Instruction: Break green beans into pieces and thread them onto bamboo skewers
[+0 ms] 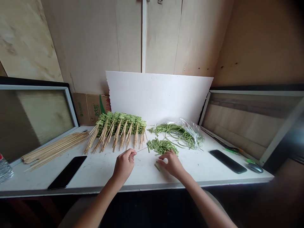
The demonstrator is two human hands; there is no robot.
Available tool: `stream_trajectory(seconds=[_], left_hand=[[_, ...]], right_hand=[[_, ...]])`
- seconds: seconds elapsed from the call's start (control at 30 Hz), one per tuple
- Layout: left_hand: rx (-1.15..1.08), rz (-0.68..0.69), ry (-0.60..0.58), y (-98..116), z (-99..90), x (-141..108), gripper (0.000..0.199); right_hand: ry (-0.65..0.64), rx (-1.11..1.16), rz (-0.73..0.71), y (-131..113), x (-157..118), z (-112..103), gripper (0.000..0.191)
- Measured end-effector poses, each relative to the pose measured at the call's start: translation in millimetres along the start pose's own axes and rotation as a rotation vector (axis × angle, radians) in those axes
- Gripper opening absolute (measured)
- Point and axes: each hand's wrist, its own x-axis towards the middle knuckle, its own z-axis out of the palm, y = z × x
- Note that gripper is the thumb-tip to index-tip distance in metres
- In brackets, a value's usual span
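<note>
The left hand (123, 163) is pinching the near end of a thin skewer (142, 149) between thumb and curled fingers; a row of green bean segments (153, 145) is sitting threaded at its far end, well beyond the grip. The right hand (173, 163) is curving, thumb and forefinger bent, over the near edge of a heap of cut beans (168, 146); whether it is grasping a segment cannot be told. Just beside it, a loose piece (157, 166) is lying on the white table (106, 174). A dark phone (67, 172) is lying to the left, while a second phone (228, 161) and a computer mouse (255, 167) are resting to the right. Farther back, bare sticks (55, 147) are lying bundled at the left, loaded skewers (121, 119) are lying stacked in the middle with their uncovered ends pointing toward the front, and whole long beans (173, 129) are spilling from a clear plastic bag (190, 126) at the right. Behind these, a cardboard box (91, 107) and a white board (159, 95) are standing before a pale panelled wall (95, 38), with framed panels (45, 107) flanking the table on both sides
</note>
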Motion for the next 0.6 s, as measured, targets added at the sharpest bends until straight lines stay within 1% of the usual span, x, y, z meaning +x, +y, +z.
stream_trajectory(seconds=[0.03, 0.1, 0.17, 0.2, 0.27, 0.4, 0.5, 0.57, 0.6], left_hand=[[0.0, -0.007, -0.006, 0.4, 0.2, 0.0, 0.022], [-0.006, -0.022, -0.019, 2.1, 0.4, 0.2, 0.021], [-0.025, -0.037, -0.03, 3.8, 0.3, 0.8, 0.022], [-0.04, -0.043, -0.038, 4.4, 0.3, 1.1, 0.023], [-0.075, -0.058, -0.05, 4.9, 0.3, 1.4, 0.024], [-0.117, -0.07, -0.08, 5.1, 1.0, 0.5, 0.025], [-0.12, -0.068, -0.112, 6.1, 2.0, -0.9, 0.025], [-0.12, -0.066, -0.128, 7.3, 2.8, -1.7, 0.026], [-0.119, -0.062, -0.133, 7.8, 3.2, -2.0, 0.026]], right_hand=[[-0.003, -0.065, -0.001, 1.0, -1.6, 4.6, 0.018], [-0.008, -0.116, 0.008, 2.3, -3.3, 10.1, 0.018], [0.007, -0.07, 0.008, 3.3, -2.2, 9.3, 0.019], [0.017, -0.01, 0.016, 4.0, -0.6, 6.5, 0.019], [0.027, 0.181, 0.068, 5.9, 4.3, -2.8, 0.022], [0.043, 0.735, 0.259, 8.8, 14.2, -25.1, 0.035], [0.105, 1.117, 0.345, 5.5, 16.8, -35.3, 0.034], [0.125, 1.285, 0.356, 0.6, 16.3, -37.8, 0.03], [0.125, 1.335, 0.353, -2.1, 15.7, -38.2, 0.029]])
